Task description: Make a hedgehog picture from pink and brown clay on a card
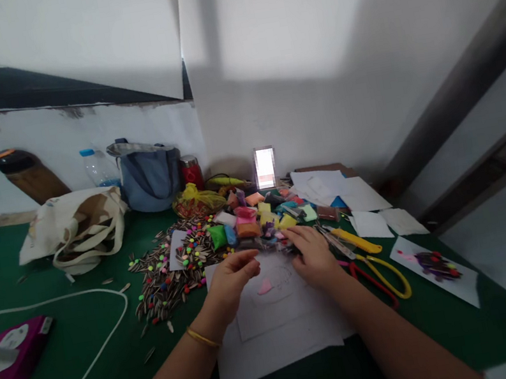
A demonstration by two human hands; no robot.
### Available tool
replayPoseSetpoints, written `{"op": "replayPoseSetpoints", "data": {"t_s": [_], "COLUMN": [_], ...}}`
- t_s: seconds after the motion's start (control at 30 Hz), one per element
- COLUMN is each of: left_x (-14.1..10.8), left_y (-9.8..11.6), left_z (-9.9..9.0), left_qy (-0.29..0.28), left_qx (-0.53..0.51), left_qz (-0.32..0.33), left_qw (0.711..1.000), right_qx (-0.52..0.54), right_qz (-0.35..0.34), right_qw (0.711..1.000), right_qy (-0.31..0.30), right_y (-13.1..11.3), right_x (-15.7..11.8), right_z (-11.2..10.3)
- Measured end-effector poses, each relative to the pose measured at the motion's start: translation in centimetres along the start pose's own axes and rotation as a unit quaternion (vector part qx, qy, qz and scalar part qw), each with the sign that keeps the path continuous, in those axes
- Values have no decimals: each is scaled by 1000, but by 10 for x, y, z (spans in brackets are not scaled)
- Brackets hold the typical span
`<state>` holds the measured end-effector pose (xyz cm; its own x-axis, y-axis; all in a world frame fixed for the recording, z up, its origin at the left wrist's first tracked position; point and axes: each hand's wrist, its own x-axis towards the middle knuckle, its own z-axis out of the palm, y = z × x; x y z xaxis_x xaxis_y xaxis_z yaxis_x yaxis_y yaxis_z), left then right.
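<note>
My left hand hovers over the left part of the white paper, thumb and fingertips drawn together; what they hold, if anything, is too small to name. A pink piece lies on a pencil drawing on the paper, between my hands. My right hand reaches to the front edge of the pile of colourful clay packets, its fingers bent over small pink and purple bits. Its fingertips are partly hidden among them. Just right of that hand are scissors with yellow handles and a yellow cutter.
Striped seeds with coloured balls spread left of the paper. A decorated card lies at the right. Behind stand a cloth bag, a blue bag, a red flask and a bright screen. A white cable crosses the left.
</note>
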<state>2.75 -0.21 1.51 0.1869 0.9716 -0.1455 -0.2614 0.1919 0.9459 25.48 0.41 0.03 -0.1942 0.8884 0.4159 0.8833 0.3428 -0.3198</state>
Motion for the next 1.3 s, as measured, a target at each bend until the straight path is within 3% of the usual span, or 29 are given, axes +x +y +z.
{"op": "replayPoseSetpoints", "data": {"t_s": [0.1,0.2,0.3,0.43,0.6,0.77,0.93,1.1,1.3], "left_x": [0,0,1,3,11,20,20,20,17], "left_y": [1,2,3,1,-12,-21,-11,-1,1], "left_z": [0,-1,0,0,-9,-20,-25,-26,-17], "left_qy": [11,11,12,23,4,-43,-21,7,35], "left_qx": [-26,-32,-46,-30,124,346,408,343,178], "left_qz": [-9,-24,-30,-18,11,84,113,104,14], "left_qw": [1000,999,998,999,992,934,906,934,983], "right_qx": [36,60,54,39,21,26,55,80,100], "right_qz": [-32,-78,-76,-54,-48,-40,-61,-62,-57], "right_qw": [998,994,987,984,978,972,968,965,969], "right_qy": [26,-53,-130,-163,-201,-229,-237,-240,-216], "right_y": [-7,-12,-15,-13,-6,-6,-15,-19,-17], "right_x": [-2,-4,-6,-6,-4,-5,-8,-9,-9], "right_z": [-6,-8,-7,-9,-14,-17,-17,-12,-3]}}
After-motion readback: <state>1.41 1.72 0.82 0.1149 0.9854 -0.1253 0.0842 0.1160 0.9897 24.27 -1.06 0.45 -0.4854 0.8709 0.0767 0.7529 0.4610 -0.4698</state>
